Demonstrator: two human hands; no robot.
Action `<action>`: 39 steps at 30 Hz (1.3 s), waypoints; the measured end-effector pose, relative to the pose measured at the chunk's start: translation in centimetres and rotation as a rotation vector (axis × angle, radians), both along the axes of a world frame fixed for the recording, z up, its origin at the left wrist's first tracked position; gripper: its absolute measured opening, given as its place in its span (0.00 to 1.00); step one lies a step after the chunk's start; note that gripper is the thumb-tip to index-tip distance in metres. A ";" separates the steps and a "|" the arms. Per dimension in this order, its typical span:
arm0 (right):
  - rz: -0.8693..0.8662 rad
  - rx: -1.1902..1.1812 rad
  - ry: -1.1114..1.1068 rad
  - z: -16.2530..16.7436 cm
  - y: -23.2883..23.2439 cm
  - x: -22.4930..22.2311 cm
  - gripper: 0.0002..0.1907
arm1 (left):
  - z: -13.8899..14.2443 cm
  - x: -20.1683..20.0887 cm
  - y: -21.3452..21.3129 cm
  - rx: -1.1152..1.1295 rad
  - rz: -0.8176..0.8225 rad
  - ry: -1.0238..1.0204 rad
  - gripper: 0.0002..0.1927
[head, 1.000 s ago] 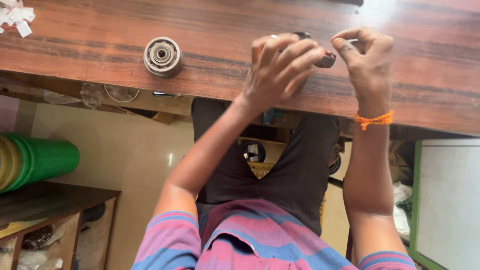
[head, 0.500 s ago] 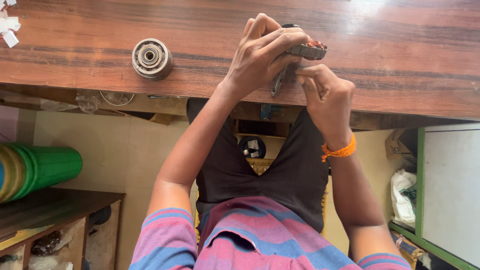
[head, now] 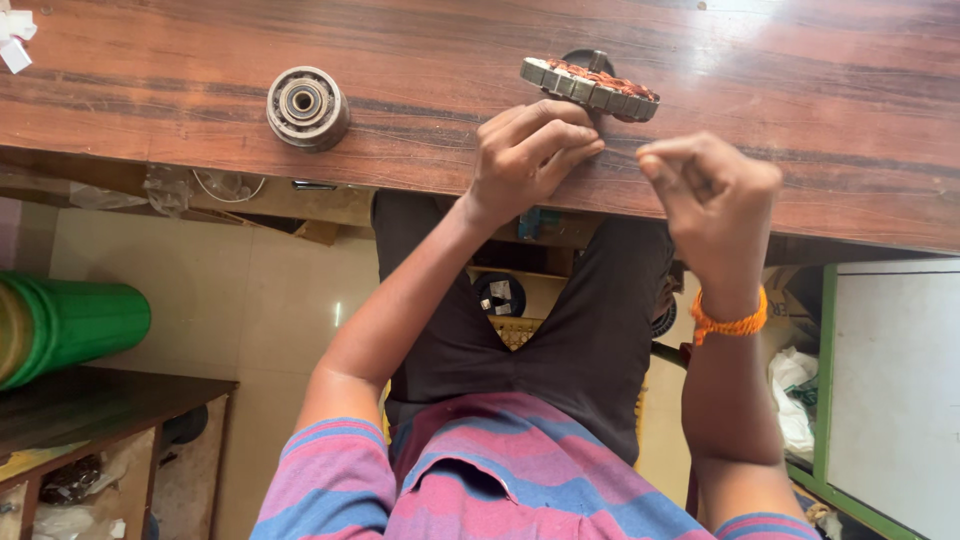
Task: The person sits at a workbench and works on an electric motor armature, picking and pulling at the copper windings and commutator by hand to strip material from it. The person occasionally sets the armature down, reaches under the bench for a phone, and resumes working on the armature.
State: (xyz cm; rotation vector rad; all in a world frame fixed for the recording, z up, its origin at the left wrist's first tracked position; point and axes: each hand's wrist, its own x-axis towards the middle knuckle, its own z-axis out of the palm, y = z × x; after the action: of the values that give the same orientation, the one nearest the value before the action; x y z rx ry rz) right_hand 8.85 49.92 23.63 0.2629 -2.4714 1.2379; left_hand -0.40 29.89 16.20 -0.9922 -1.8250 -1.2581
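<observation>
The counter is a wood-grain slab running the full width of the view, and I work at its near edge. The stator, a flat ring of steel laminations packed with copper windings, lies on the counter well in from that edge, tilted slightly toward me. The left hand rests on the counter just in front of the stator, fingers curled, fingertips at or just under its near rim; whether the left grip actually clamps the rim I cannot tell. The right hand is raised clear of the counter, to the right of the stator and apart from it, its grip clenched with thumb against forefinger as if pinching something fine; no wire is discernible between the fingers. A round bearing housing sits well to the left, untouched. Step in hand, as I judge it: working on the windings while steadying the ring. The next move calls for a firm left-hand hold and a light, controlled right-hand approach.
</observation>
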 end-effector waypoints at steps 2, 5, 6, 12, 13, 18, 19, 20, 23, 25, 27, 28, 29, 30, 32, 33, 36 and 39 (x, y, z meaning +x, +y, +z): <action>0.006 0.094 0.060 0.7 0.1 -1.6 0.02 | -0.2 0.9 0.6 0.109 -0.032 -0.119 0.07; 0.049 0.112 0.115 0.9 -0.7 -4.3 0.02 | -0.4 2.0 1.4 0.250 0.006 -0.357 0.04; 0.067 0.090 0.105 0.8 -0.9 -5.4 0.01 | -0.4 2.3 1.6 0.271 0.031 -0.396 0.04; 0.126 -0.006 -0.003 -0.3 -0.9 -9.3 0.02 | -0.4 2.6 2.4 0.409 0.042 -0.673 0.02; 0.168 -0.034 -0.001 -0.4 -0.6 -9.8 0.02 | -0.4 2.5 2.5 0.396 0.033 -0.681 0.02; 0.124 -0.089 -0.079 -1.1 1.1 -10.0 0.03 | 0.4 2.5 2.8 0.266 0.138 -0.445 0.04; 0.093 -0.102 -0.111 -1.2 1.4 -9.7 0.04 | 0.8 2.4 2.5 0.153 0.216 -0.264 0.06; 0.061 -0.116 -0.144 -1.2 1.7 -9.3 0.04 | 1.2 2.1 2.2 0.037 0.289 -0.083 0.08; 0.105 -0.222 -0.126 -1.0 2.4 -7.6 0.04 | 2.4 -0.2 0.9 -0.242 0.373 0.365 0.20; 0.025 -0.167 -0.123 -0.6 2.5 -6.2 0.04 | 2.9 -2.0 -0.1 -0.291 0.133 0.239 0.28; 0.000 -0.136 -0.093 0.0 2.5 -4.9 0.03 | 2.9 -2.9 -0.7 -0.305 -0.017 0.119 0.34; 0.010 -0.135 -0.076 0.2 2.5 -3.9 0.03 | 2.8 -3.2 -0.8 -0.298 -0.054 0.053 0.35; 0.017 -0.135 -0.061 0.3 2.3 -3.1 0.03 | 2.7 -3.3 -0.9 -0.292 -0.093 -0.015 0.36; 0.010 -0.074 -0.049 0.2 1.9 -2.7 0.03 | 2.5 -3.4 -0.9 -0.282 -0.093 -0.021 0.35; -0.006 0.048 -0.022 -0.3 1.0 -2.1 0.02 | 2.3 -3.4 -0.7 -0.261 -0.094 -0.032 0.33; 0.014 0.036 0.008 -0.7 0.5 -2.0 0.03 | 2.2 -3.4 -0.7 -0.250 -0.095 -0.038 0.31; 0.056 0.025 0.069 -1.8 -1.0 -2.0 0.05 | 2.1 -3.4 -0.7 -0.269 -0.044 0.042 0.24; 0.070 0.008 0.053 -2.4 -2.2 -1.6 0.04 | 2.1 -3.0 -1.1 -0.365 0.083 0.292 0.18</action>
State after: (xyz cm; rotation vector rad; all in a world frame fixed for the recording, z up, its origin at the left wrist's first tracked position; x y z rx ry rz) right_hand 7.26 47.74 21.19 0.3820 -2.4416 1.2334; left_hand -3.43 28.80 18.27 -1.2097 -1.8730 -0.6985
